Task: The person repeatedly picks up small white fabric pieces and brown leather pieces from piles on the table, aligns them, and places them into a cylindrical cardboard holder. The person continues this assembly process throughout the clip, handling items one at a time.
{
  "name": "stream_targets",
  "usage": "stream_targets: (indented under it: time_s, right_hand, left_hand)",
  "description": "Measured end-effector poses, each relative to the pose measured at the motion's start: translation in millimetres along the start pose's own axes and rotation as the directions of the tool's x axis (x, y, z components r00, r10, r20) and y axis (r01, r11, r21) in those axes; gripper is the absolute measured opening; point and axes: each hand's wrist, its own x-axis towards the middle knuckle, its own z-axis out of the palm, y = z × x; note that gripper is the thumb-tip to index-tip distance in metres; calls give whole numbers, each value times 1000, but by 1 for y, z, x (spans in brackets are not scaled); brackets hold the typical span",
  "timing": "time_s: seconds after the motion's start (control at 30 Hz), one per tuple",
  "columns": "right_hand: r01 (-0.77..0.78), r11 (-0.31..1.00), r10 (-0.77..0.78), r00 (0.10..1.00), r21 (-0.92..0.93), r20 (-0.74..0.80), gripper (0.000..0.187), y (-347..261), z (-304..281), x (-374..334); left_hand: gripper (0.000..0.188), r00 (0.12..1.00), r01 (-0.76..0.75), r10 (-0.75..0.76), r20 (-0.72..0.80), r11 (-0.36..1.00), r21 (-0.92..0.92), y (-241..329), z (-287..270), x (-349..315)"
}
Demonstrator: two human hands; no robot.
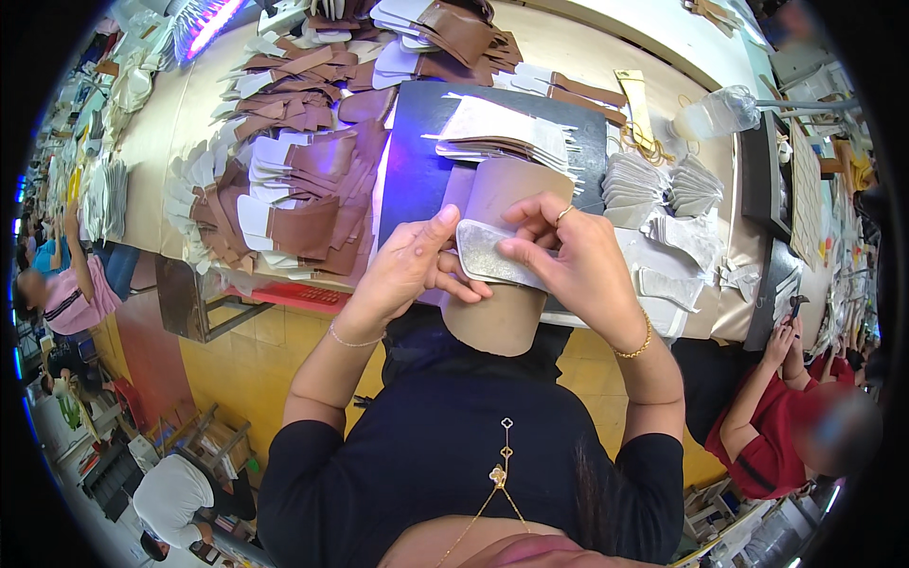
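A pale grey, flat piece with rounded corners (485, 254) lies against a curved brown sheet (492, 322) in front of me. My right hand (568, 260) pinches the grey piece between thumb and fingers near its right end. At the piece's left end is my left hand (412, 260), thumb raised apart and fingers half bent by the lower edge. Beyond both hands, a stack of white-topped pieces with ragged ends (507, 128) rests on a dark board (417, 123).
Brown and white cut pieces (303, 222) are heaped at left. Grey-white stacks (636, 189), a clear plastic bottle (717, 114) and a dark-framed box (765, 180) stand at right. A person in red (772, 426) works close by on the right.
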Motion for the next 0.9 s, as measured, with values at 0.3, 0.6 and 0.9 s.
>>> stream_targets:
  time_s: [0.3,0.6,0.9]
  right_hand:
    - [33,999,-33,999,-4,-21,32,5,1,-4]
    - [-203,943,174,976,264,130,48,31,-38,-29]
    - [-243,845,227,970,477,92,52,69,-19,-28]
  left_hand:
    - [29,1000,-4,2,20,995,101,3,4,1]
    - [22,998,-13,19,-54,995,100,0,-14,-3]
    - [25,1000,27,-26,-8,995,97,-13,-28,3]
